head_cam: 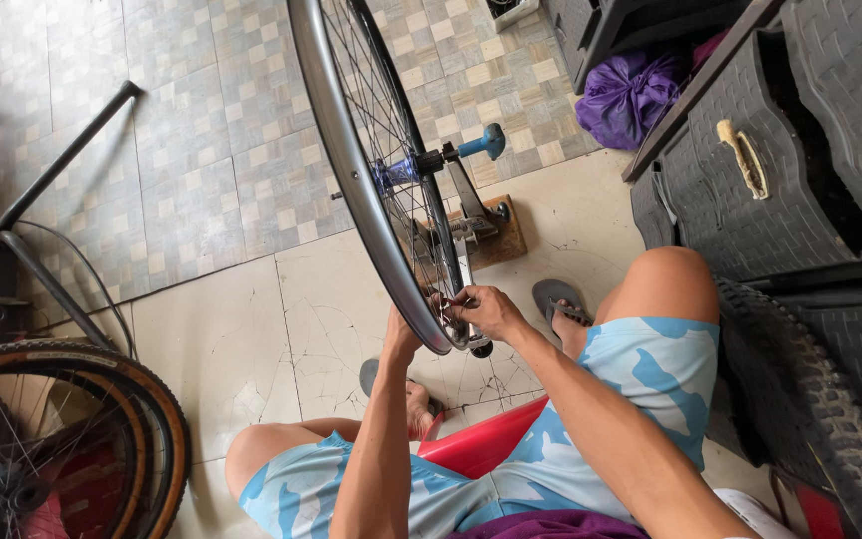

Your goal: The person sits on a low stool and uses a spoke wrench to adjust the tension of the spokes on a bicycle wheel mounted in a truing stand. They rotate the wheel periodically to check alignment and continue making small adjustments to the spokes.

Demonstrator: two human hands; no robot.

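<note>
Floor: pale cracked tiles (251, 329) lay open to the left of the person's knees, the widest room for swinging anything.
Drawer unit: a dark woven-pattern cabinet (750, 190) stood close on the right and shut that side in.
Spare wheel: a tan-walled tyre (102, 419) lay at lower left, well apart from the hands.
Wheel: the bare grey rim (351, 170) stood upright in a truing stand (471, 225), just ahead of the knees; it looked light and stiff, with a smooth rim likely to slip in the grip and thin spokes (396, 190) that would bend if grabbed.
Hold: the rim edge or the axle ends seemed the safe places.
Left hand: the left hand (401, 334) was pressed against the rim's lower arc from behind; whether its fingers closed could not be told.
Right hand: the right hand (486, 307) was pinched shut on a small tool, mostly hidden, at a spoke near the rim.
</note>
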